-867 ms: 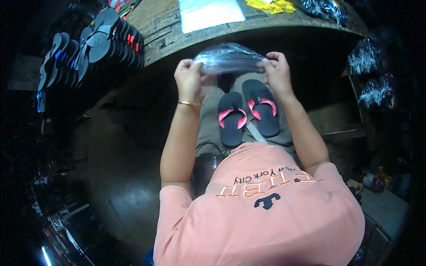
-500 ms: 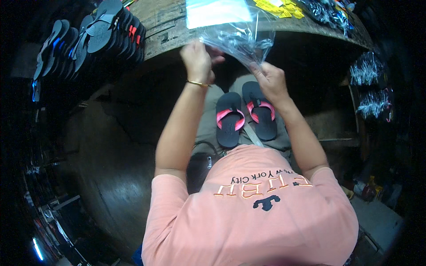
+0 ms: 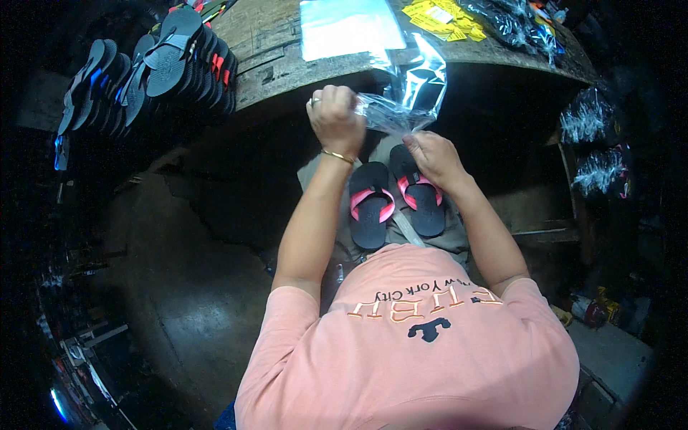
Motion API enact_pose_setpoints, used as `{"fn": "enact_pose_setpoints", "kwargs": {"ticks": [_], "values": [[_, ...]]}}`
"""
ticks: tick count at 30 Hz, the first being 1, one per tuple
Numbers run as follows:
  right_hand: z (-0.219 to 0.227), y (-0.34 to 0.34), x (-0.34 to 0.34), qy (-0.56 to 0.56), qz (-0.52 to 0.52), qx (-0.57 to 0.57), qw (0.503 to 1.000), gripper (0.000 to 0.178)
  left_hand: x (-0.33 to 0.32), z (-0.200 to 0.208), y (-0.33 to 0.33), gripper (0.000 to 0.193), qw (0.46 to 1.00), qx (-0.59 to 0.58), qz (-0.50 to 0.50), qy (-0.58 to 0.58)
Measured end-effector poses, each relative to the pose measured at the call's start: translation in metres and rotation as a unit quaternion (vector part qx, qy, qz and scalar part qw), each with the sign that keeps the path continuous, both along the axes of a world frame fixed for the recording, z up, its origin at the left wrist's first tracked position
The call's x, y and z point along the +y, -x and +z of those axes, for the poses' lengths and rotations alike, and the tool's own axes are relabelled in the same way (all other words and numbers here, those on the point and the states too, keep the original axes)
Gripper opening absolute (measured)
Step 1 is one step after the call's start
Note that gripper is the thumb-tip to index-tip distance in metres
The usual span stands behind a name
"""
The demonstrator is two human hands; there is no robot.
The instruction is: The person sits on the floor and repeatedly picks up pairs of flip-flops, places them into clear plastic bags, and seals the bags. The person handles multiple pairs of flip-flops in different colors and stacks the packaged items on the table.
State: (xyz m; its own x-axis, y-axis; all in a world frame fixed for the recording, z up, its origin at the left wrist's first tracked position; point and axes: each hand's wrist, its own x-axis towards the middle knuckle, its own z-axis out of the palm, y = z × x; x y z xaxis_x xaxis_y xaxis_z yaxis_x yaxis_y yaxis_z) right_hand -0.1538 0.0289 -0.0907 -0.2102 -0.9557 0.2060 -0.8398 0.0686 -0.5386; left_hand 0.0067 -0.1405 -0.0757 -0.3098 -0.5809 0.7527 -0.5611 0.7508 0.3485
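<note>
Between my hands, just off the near edge of the workbench, a clear plastic bag (image 3: pixel 424 82) hangs crumpled and shiny. My right hand (image 3: pixel 438 158) pinches its lower end between thumb and fingers. Curled fingers of my left hand (image 3: pixel 335 118) are closed at the bag's left side; the fingertips are partly hidden. On my lap, below the bag, rests a pair of black flip-flops with pink straps: the left flip-flop (image 3: pixel 370 222) lies fully in sight, while the right flip-flop (image 3: pixel 428 215) has its top end close to my right hand.
A stack of clear bags (image 3: pixel 344 32) lies on the wooden workbench (image 3: pixel 269 72), beside yellow tags (image 3: pixel 448 21). Several dark flip-flops (image 3: pixel 172 64) stand in rows at the bench's left end. Plastic-wrapped packs (image 3: pixel 512 25) lie at the far right; more wrapped bundles (image 3: pixel 588 118) sit below.
Both hands have come nearer to me with the bag, the left also moving right. The bag has swung out and hangs more open toward the right. The flip-flops stay on my lap.
</note>
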Motion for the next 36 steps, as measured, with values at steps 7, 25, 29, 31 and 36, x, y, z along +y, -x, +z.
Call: {"fn": "enact_pose_setpoints", "kwargs": {"ticks": [7, 25, 29, 31, 36], "values": [[-0.011, 0.007, -0.011, -0.004, -0.096, 0.125, 0.987, 0.031, 0.003, -0.034, 0.021, 0.019, 0.555, 0.461, -0.214, -0.659], [-0.054, -0.016, 0.037, 0.031, -0.211, -0.321, 0.923, 0.053, 0.069, -0.069, -0.037, 0.019, 0.854, 0.146, -0.043, -0.497], [-0.075, -0.039, 0.075, 0.046, -0.238, -0.464, 0.852, 0.062, 0.091, -0.068, -0.058, 0.014, 0.927, 0.126, -0.123, -0.331], [-0.076, -0.035, 0.094, 0.047, -0.223, -0.404, 0.886, 0.061, 0.095, -0.068, -0.079, 0.011, 0.959, -0.032, -0.174, -0.223], [-0.037, -0.029, 0.169, -0.082, -0.051, -0.157, 0.983, 0.026, 0.135, -0.055, -0.153, 0.014, 0.878, -0.269, -0.344, -0.194]]}}
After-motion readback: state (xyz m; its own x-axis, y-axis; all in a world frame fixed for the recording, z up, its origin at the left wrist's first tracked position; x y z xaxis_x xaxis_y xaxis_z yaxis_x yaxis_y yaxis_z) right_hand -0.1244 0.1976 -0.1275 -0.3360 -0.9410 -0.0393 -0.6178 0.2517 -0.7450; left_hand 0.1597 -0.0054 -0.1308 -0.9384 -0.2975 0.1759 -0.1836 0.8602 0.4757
